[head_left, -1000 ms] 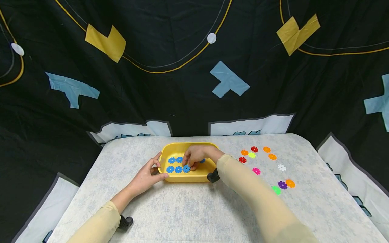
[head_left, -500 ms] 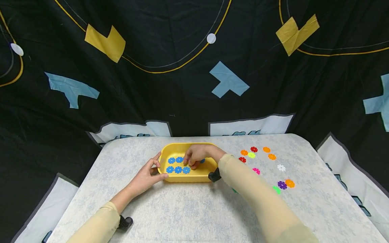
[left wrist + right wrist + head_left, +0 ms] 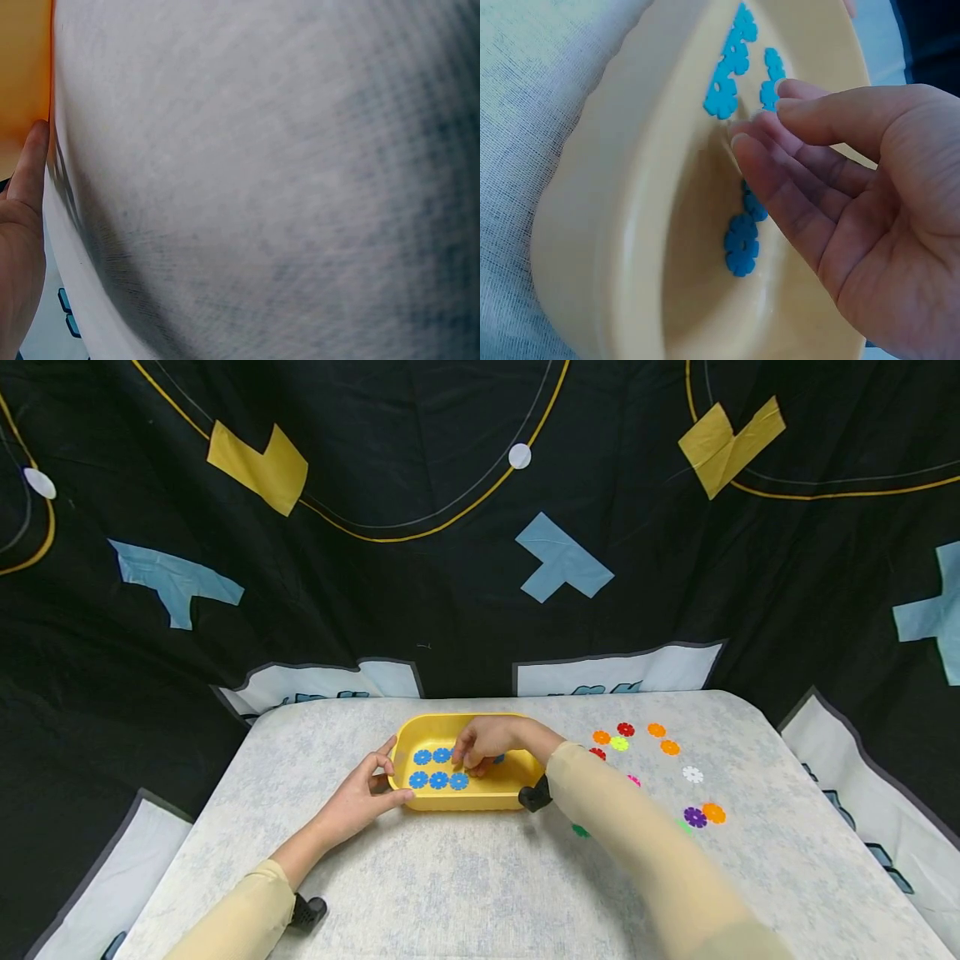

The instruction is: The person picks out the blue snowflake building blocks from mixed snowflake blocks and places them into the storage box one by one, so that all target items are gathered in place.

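Observation:
A yellow plastic tray stands on the cloth-covered table. Inside it lie several blue notched flower-shaped discs, in two rows at the left, and others partly hidden by my right hand. My left hand holds the tray's left end, thumb at the front rim and fingers at the side. Within the tray, my right hand hovers low with loosely bent fingers. The right wrist view shows its fingertips between the rows and a pair of blue discs, with nothing visible between them.
Loose discs lie on the table to the right: orange, red, yellow-green, white, purple and green. The right sleeve covers part of that side. A black curtain hangs behind the table.
My right hand's fingertips have come away from the front blue disc, moving slightly back. That disc now lies flat in line with the front row. The left hand has kept its place.

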A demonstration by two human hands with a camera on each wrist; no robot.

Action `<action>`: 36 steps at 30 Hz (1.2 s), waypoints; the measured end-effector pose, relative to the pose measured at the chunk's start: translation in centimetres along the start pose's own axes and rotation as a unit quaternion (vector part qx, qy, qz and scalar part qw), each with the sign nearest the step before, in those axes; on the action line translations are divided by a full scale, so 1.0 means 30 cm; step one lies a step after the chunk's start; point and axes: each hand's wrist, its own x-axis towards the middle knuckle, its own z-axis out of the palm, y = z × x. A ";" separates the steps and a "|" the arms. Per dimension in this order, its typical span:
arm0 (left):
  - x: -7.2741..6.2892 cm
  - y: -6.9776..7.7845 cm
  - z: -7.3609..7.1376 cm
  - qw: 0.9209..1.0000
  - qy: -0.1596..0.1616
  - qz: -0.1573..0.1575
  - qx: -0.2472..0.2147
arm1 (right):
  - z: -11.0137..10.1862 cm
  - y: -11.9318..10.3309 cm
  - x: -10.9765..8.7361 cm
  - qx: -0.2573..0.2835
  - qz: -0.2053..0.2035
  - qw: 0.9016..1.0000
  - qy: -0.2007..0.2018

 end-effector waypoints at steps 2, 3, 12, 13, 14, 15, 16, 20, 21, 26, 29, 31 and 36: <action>0.002 -0.002 0.000 1.000 -0.001 0.000 0.000 | -0.008 -0.007 -0.018 -0.010 -0.012 1.000 0.006; 0.003 -0.002 0.000 1.000 -0.001 0.000 0.000 | -0.013 -0.011 -0.029 -0.012 -0.018 1.000 0.008; 0.001 0.001 -0.001 1.000 0.000 -0.001 0.004 | -0.096 -0.029 -0.167 0.008 -0.059 0.997 0.044; 0.000 0.001 -0.001 1.000 0.001 -0.001 0.005 | -0.106 -0.029 -0.186 0.009 -0.060 0.997 0.051; 0.000 0.001 0.000 1.000 0.001 -0.001 0.005 | -0.115 -0.028 -0.207 0.007 -0.061 0.996 0.058; -0.001 0.000 0.000 1.000 0.001 0.001 0.006 | -0.123 -0.025 -0.227 0.006 -0.061 0.996 0.065; -0.002 0.000 0.001 1.000 0.002 0.001 0.007 | -0.130 -0.023 -0.248 0.008 -0.060 0.996 0.069; -0.005 0.001 0.003 1.000 0.004 0.002 0.007 | -0.153 0.000 -0.327 0.009 -0.061 0.994 0.089; -0.005 0.000 0.003 1.000 0.004 0.003 0.007 | -0.158 0.007 -0.346 0.008 -0.061 0.994 0.094; -0.004 -0.002 0.001 1.000 0.005 0.007 0.007 | -0.175 0.046 -0.429 0.010 -0.051 0.991 0.123; -0.003 -0.003 0.000 1.000 0.005 0.007 0.007 | -0.181 0.068 -0.467 0.015 -0.039 0.989 0.141; -0.001 -0.003 0.000 1.000 0.005 0.005 0.007 | -0.184 0.085 -0.489 0.017 -0.036 0.987 0.153; 0.000 -0.004 0.001 1.000 0.005 0.003 0.005 | -0.178 0.127 -0.536 0.018 -0.032 0.982 0.188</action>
